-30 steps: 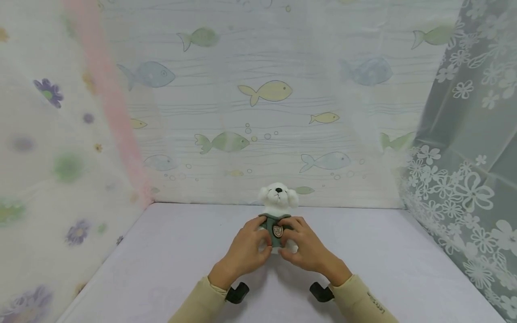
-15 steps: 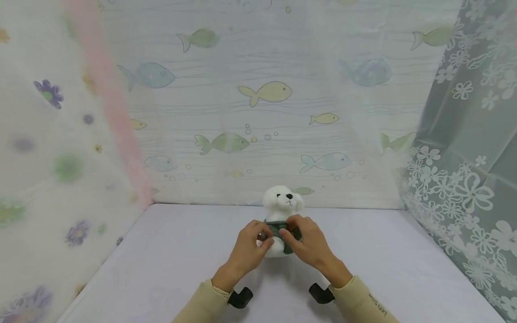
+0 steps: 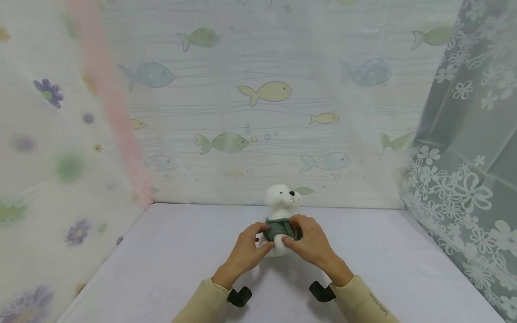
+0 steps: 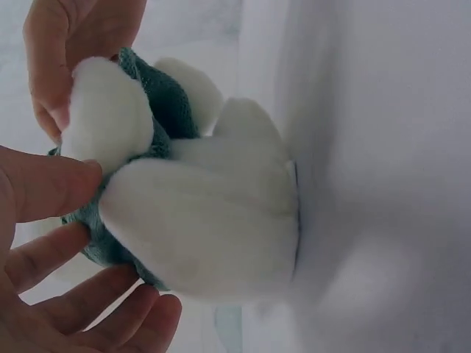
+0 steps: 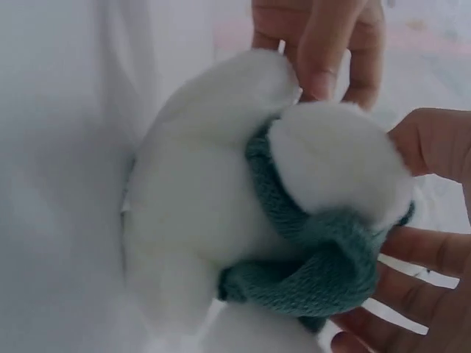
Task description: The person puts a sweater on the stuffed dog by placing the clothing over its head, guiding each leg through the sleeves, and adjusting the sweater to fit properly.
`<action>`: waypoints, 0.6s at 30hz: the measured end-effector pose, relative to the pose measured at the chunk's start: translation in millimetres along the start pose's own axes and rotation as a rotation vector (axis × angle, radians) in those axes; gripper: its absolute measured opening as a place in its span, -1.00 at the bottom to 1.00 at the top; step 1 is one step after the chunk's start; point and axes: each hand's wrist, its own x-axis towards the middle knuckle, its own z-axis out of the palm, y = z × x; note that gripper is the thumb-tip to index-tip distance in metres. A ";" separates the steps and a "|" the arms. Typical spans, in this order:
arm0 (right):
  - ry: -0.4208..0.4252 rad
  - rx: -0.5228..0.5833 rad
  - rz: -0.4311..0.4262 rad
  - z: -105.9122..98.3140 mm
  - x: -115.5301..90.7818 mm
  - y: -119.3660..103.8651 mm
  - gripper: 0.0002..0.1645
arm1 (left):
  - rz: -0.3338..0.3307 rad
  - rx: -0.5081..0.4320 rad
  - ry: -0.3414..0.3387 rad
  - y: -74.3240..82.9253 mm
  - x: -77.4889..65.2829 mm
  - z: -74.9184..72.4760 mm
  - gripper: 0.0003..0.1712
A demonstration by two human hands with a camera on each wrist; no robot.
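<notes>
A white plush dog (image 3: 278,197) with a black nose sits upright on the table, its head turned toward the right. Around its body is a green knitted garment (image 3: 276,228). My left hand (image 3: 242,251) holds the dog's side; in the left wrist view the thumb touches a white paw (image 4: 110,110) and the fingers lie against the knit. On the other side my right hand (image 3: 313,242) grips the dog, thumb at the front paw (image 5: 338,158) and fingers behind the green knit in the right wrist view. The dog's back is hidden from the head view.
A white cloth covers the table (image 3: 181,246). Behind it hangs a curtain (image 3: 266,125) printed with fish. A flowered sheet (image 3: 52,157) stands at the left and a grey lace curtain (image 3: 476,179) at the right. Black wrist cameras (image 3: 240,297) sit below both hands.
The plush dog has turned from facing me to facing right, and the badge on its garment has gone out of sight. Both hands have shifted their hold slightly around it.
</notes>
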 end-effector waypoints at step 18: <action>-0.049 -0.014 0.192 0.0 0.7 1.6 -0.46 | 0.013 -0.014 -0.026 -1.6 -1.8 6.0 -0.58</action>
